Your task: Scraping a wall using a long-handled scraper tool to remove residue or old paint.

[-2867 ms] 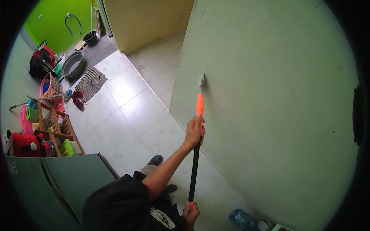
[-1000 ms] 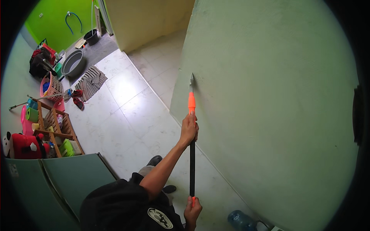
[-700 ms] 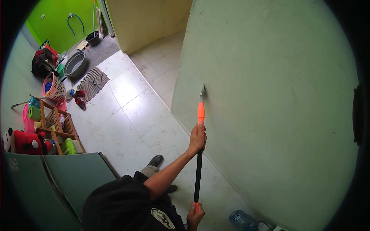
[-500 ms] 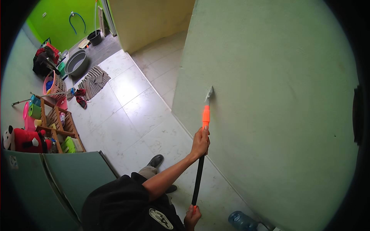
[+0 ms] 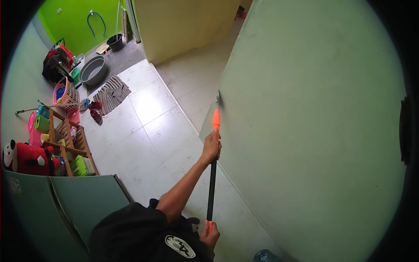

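Note:
Both my hands grip a long-handled scraper with a black shaft (image 5: 212, 187) and orange ends. My left hand (image 5: 211, 146) is closed round the shaft just below the upper orange collar (image 5: 216, 118). Lower down, my right hand (image 5: 209, 236) is wrapped round the orange butt end. The thin greyish head (image 5: 218, 97) is at the pale green wall (image 5: 305, 131), close to its left edge; whether it touches the surface, I cannot tell.
A green fridge (image 5: 87, 196) stands at my left, with a wooden rack (image 5: 70, 131) beyond it. Farther off are a pink laundry basket (image 5: 67, 94), a striped mat (image 5: 112, 94) and a grey tub (image 5: 93, 72). A blue water bottle (image 5: 265, 256) is near the wall's foot.
The scraper's head has moved left along the wall toward its edge, both hands going with it. My view has shifted slightly, and less of the water bottle shows.

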Motion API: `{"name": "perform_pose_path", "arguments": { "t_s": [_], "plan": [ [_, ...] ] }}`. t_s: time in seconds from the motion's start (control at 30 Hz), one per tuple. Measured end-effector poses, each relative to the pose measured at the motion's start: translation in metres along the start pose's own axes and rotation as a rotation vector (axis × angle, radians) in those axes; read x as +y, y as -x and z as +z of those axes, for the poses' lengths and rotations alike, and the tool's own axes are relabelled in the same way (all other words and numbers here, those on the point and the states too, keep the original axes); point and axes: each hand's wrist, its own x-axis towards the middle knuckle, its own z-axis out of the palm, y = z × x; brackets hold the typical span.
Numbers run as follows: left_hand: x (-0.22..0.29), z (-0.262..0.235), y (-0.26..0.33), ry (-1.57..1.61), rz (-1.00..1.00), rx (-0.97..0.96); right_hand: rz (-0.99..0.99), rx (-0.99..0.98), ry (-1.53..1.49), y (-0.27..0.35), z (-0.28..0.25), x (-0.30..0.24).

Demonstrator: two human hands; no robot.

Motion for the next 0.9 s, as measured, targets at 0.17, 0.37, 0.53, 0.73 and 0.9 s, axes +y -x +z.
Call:
{"name": "perform_pose_path", "arguments": {
  "t_s": [0.17, 0.37, 0.53, 0.73, 0.9],
  "plan": [
    [0.009, 0.024, 0.023, 0.034, -0.012, 0.050, 0.000, 0.000, 0.023, 0.010, -0.019, 0.030],
    [-0.007, 0.072, 0.078, 0.076, 0.236, 0.034, 0.093, 0.064, -0.261, 0.042, -0.034, 0.098],
    [-0.006, 0.087, 0.093, -0.045, 0.130, -0.031, 0.124, 0.050, -0.281, 0.042, -0.025, 0.116],
    [0.006, 0.064, 0.063, -0.229, 0.275, 0.152, 0.004, 0.094, -0.009, 0.032, 0.001, 0.095],
    [-0.021, 0.059, 0.067, -0.194, 0.224, 0.036, 0.118, 0.174, -0.055, 0.049, 0.006, 0.094]
  ]
}}
